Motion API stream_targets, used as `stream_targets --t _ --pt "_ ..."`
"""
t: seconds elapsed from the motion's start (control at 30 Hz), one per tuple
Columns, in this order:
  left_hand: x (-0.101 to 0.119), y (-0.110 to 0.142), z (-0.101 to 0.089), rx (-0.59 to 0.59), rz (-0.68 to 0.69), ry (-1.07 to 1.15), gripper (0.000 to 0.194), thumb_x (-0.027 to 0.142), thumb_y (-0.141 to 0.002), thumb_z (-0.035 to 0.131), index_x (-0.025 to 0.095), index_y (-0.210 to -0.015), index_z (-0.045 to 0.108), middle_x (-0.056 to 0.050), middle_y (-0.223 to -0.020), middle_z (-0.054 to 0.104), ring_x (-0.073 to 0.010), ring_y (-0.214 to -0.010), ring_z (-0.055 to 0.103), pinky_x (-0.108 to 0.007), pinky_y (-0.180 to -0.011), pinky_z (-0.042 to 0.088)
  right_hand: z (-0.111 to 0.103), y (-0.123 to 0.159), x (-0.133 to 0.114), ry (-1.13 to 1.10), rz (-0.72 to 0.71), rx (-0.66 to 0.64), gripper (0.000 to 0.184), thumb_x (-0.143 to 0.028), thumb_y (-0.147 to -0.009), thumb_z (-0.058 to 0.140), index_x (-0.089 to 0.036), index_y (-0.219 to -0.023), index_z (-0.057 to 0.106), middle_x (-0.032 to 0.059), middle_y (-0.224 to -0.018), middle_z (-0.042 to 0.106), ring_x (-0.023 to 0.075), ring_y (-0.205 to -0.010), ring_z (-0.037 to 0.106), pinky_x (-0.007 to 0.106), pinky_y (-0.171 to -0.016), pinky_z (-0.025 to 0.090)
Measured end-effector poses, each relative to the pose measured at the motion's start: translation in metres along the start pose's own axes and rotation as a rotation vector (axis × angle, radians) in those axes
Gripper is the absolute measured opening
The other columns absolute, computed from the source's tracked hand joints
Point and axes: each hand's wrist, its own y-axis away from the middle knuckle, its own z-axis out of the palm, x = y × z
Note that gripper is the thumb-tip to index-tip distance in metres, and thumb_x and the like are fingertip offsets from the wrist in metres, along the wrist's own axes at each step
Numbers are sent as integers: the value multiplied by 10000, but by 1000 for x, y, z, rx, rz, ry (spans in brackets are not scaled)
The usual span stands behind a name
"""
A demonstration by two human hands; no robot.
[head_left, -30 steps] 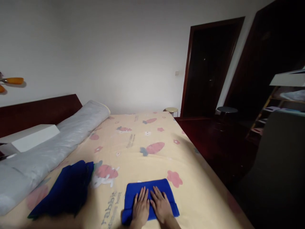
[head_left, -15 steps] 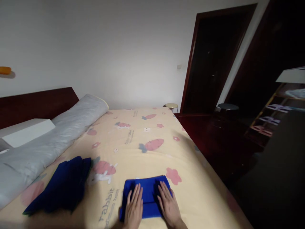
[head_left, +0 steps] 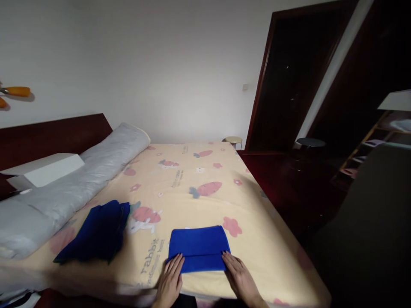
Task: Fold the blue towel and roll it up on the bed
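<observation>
A folded blue cloth (head_left: 199, 241) lies flat near the bed's front edge, with a crease running across its lower part. On its near left corner rest the extended fingers of my left hand (head_left: 171, 276). My right hand (head_left: 239, 273) lies over the near right corner, fingertips on the fabric and palm mostly off it. Both hands look open, though their thumbs are largely hidden. To the left, a crumpled pile of dark blue cloth (head_left: 96, 233) sits apart from both hands.
The bed (head_left: 212, 209) has a cream sheet with carrots and rabbits. A rolled grey quilt (head_left: 105, 149) and a white box (head_left: 53, 169) lie by the headboard (head_left: 54, 128). Stools (head_left: 233, 140) and a shelf rack (head_left: 369, 132) stand beyond the bed.
My hands have slid from the middle of the folded cloth outward and toward me, to its near corners. The view has shifted slightly; the cloth pile looks unchanged.
</observation>
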Motion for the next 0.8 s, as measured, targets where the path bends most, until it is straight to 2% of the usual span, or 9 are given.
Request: stream_targets --t 0.07,0.17,0.3,0.4,0.5,0.6,0.73,0.8 --pt "-4 -6 -5 -69 -32 8 683 67 -770 418 301 -1411 446 34 -1459 524 -170 -1317 492 -335 -1107 409 -6 -8 -1 -21 39 -10 472 -201 -904 411 -244 -1360 524 65 -1386 580 200 -1278 537 366 -1056 429" --pt "-7 -19 -22 -164 -113 33 653 42 -713 434 301 -1298 565 6 -1348 622 -195 -1252 536 -370 -1084 416 -25 -20 -10 -107 122 -75 437 -224 -873 418 -229 -1276 586 75 -1290 653 219 -1185 592 384 -1025 425" --pt "-10 -34 -48 -224 -174 126 513 79 -736 447 285 -1175 614 -10 -1177 682 -186 -1180 559 -391 -1113 347 -49 -33 -18 -169 262 -198 383 -228 -822 419 -211 -1130 647 63 -1123 704 210 -1043 621 343 -953 442" --pt "-14 -45 -55 -282 -265 154 440 97 -755 439 269 -1116 624 -18 -1149 694 -185 -1183 561 -415 -1126 301 -55 -44 -18 -133 306 -208 333 -216 -818 395 -212 -1002 672 59 -1035 706 223 -1024 603 354 -945 427" --pt "-12 -57 -46 -317 -315 152 446 108 -776 427 246 -1152 623 -56 -1183 696 -224 -1227 550 -475 -1113 302 -51 -59 -22 -84 340 -171 311 -206 -809 405 -178 -946 683 121 -1068 681 287 -1076 565 442 -996 374" --pt "7 -72 -28 -295 -308 161 510 110 -787 410 232 -1250 586 -75 -1269 660 -238 -1280 513 -485 -1126 289 -40 -75 -42 -59 359 -123 409 -141 -785 394 -127 -1101 653 177 -1211 629 316 -1170 515 490 -1065 294" --pt "45 -90 -5 -256 -236 203 529 133 -835 356 257 -1310 553 -49 -1357 610 -199 -1299 494 -423 -1133 314 -17 -91 -77 -123 243 -143 446 -169 -848 396 -232 -1236 608 48 -1244 658 196 -1179 544 344 -1102 290" --pt "50 -94 0 -241 -215 216 509 157 -877 319 265 -1318 549 -44 -1365 604 -187 -1288 501 -415 -1122 336 -10 -93 -79 -147 204 -163 434 -234 -914 361 -246 -1289 580 31 -1281 655 175 -1202 549 341 -1118 285"
